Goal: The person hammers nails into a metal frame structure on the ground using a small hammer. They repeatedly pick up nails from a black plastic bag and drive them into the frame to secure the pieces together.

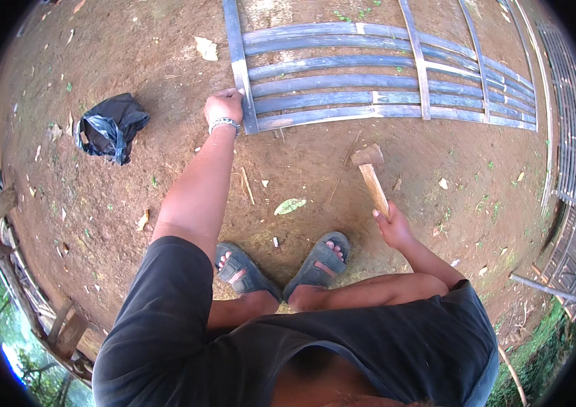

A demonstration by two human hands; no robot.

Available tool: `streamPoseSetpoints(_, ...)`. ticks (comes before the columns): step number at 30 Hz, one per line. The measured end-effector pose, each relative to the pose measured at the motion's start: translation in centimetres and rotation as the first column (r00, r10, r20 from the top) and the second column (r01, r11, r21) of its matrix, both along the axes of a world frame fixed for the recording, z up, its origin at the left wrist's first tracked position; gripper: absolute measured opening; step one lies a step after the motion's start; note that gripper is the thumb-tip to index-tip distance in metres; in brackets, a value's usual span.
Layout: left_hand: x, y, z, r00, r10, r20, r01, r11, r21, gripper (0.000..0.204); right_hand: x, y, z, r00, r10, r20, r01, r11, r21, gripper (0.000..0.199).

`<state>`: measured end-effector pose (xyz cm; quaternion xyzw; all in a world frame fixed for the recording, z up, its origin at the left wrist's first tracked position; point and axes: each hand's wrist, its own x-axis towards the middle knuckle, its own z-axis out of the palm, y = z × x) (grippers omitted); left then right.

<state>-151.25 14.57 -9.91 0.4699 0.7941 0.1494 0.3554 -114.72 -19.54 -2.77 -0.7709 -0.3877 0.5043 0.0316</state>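
Note:
A frame of bamboo slats (342, 85) lies on the bare ground in front of me, its long strips crossed by several upright ones. My left hand (223, 108), with a bracelet at the wrist, is closed at the left end slat (244, 85). Its fingertips touch the slat's edge and top; whatever is pinched there, if anything, is hidden. Lower and to the right, my right hand (395, 227) is wrapped round the wooden handle of a hammer (373, 180). The hammer's blocky head points away from me, below the frame and apart from it.
A crumpled black plastic bag (113, 127) lies on the soil left of my left arm. Between my hands is a green leaf (291, 206), just beyond my sandals (315, 264). A slatted bamboo panel (569, 108) stands far right; a wooden rail (13, 271) runs along the left.

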Motion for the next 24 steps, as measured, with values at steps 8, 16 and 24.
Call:
streamPoseSetpoints(8,-1.2,1.4,1.9,0.995,-0.100,-0.011,0.098,0.988,-0.121,0.031,-0.4,1.7,1.3,0.959,0.228,0.170,-0.262,0.942,0.209,0.043)
streamPoseSetpoints(16,-1.9,2.7,1.9,0.972,-0.224,-0.068,0.208,0.961,-0.184,0.041,0.2,3.3,-1.1,0.833,0.472,0.289,-0.536,0.820,0.202,0.061)
streamPoseSetpoints(24,-2.5,2.4,0.9,0.969,-0.228,-0.095,0.207,0.960,-0.188,0.045,-1.7,8.9,0.6,0.661,0.634,0.401,-0.750,0.550,0.368,0.060)
